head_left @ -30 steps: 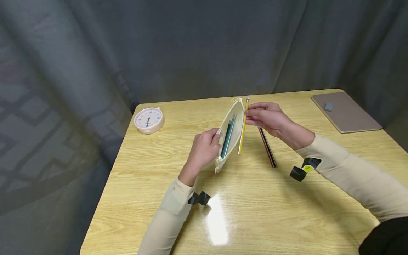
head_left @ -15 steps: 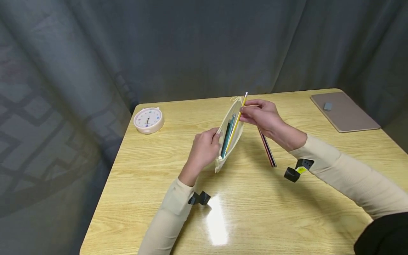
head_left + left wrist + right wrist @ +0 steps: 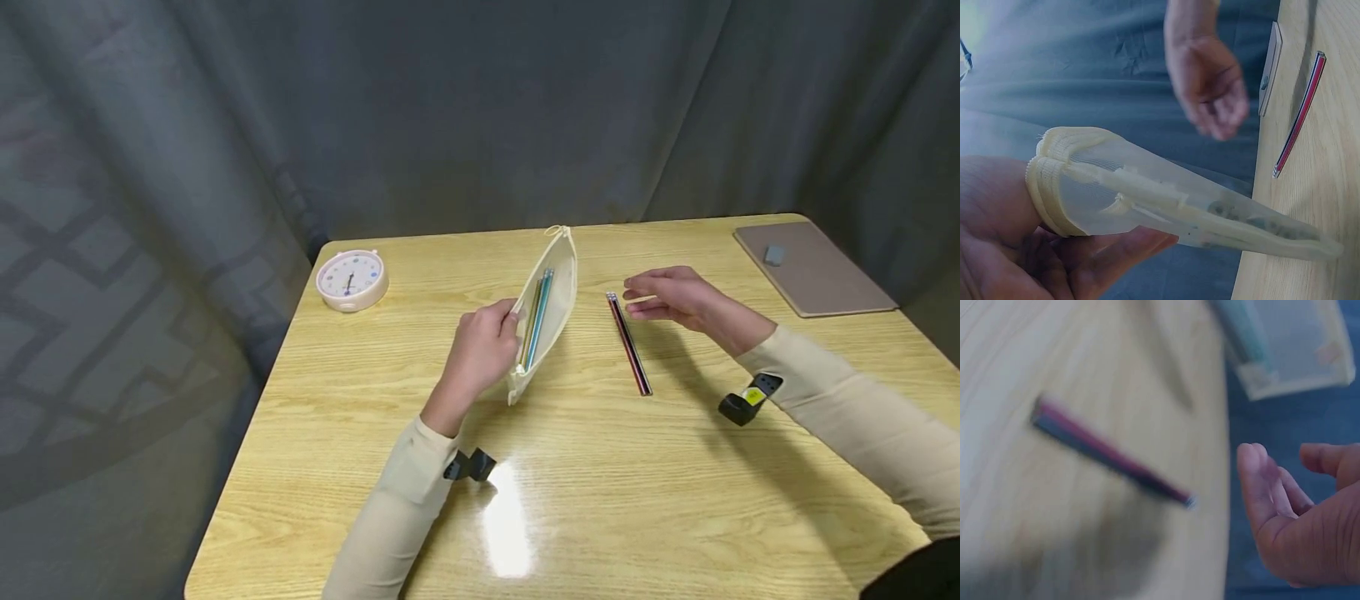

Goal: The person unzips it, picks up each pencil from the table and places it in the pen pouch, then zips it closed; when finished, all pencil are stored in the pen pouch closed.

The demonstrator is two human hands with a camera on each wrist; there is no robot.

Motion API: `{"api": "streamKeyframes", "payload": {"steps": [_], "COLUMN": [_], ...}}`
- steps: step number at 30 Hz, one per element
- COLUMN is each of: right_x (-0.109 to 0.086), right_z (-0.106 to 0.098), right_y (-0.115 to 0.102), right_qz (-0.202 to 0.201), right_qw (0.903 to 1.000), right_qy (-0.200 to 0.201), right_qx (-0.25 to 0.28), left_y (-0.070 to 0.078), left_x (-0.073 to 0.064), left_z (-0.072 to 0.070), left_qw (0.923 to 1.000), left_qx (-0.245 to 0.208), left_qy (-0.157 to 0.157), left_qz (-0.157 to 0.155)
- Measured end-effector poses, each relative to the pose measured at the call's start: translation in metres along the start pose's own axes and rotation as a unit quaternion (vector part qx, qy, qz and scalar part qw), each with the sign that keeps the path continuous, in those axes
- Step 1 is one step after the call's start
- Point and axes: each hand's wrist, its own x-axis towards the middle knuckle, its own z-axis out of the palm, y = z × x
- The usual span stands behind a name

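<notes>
My left hand (image 3: 483, 346) grips the near side of a cream zip pencil pouch (image 3: 561, 292), holding it up with its mouth spread. Inside lean several pencils (image 3: 538, 321), teal ones and a yellow one among them. From the left wrist, the translucent pouch (image 3: 1147, 194) shows its cloth edging. My right hand (image 3: 671, 298) is in the air with loosely bent fingers and nothing between them. Just left of it, red and black pencils (image 3: 628, 343) lie side by side on the table. The right wrist view shows these pencils (image 3: 1113, 453) apart from the fingers.
A round pink-rimmed clock (image 3: 351, 281) stands at the back left of the wooden table (image 3: 637, 500). At the back right lies a brown notebook (image 3: 821, 271) with a small grey eraser (image 3: 774, 254) on it. Grey curtains (image 3: 480, 117) hang behind the table.
My right hand put the yellow pencil into the pouch, let go of it and drew back to the right, above the red and black pencils. My left hand stayed in place.
</notes>
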Motion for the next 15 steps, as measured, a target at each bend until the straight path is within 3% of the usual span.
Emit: {"api": "streamKeyframes", "payload": {"steps": [6,15], "right_x": [0.014,0.022], "right_z": [-0.017,-0.022], "right_y": [0.024,0.039], "right_qz": [0.022,0.018], "right_qw": [0.9993,0.9989], "right_qy": [-0.011,-0.016], "right_qx": [-0.028,-0.04], "left_y": [-0.001,0.001], "left_x": [-0.001,0.0], "left_z": [0.001,0.002], "left_qw": [0.9999,0.9998], "left_qx": [-0.005,-0.008], "left_qy": [-0.008,-0.011], "left_qz": [-0.012,-0.014]}}
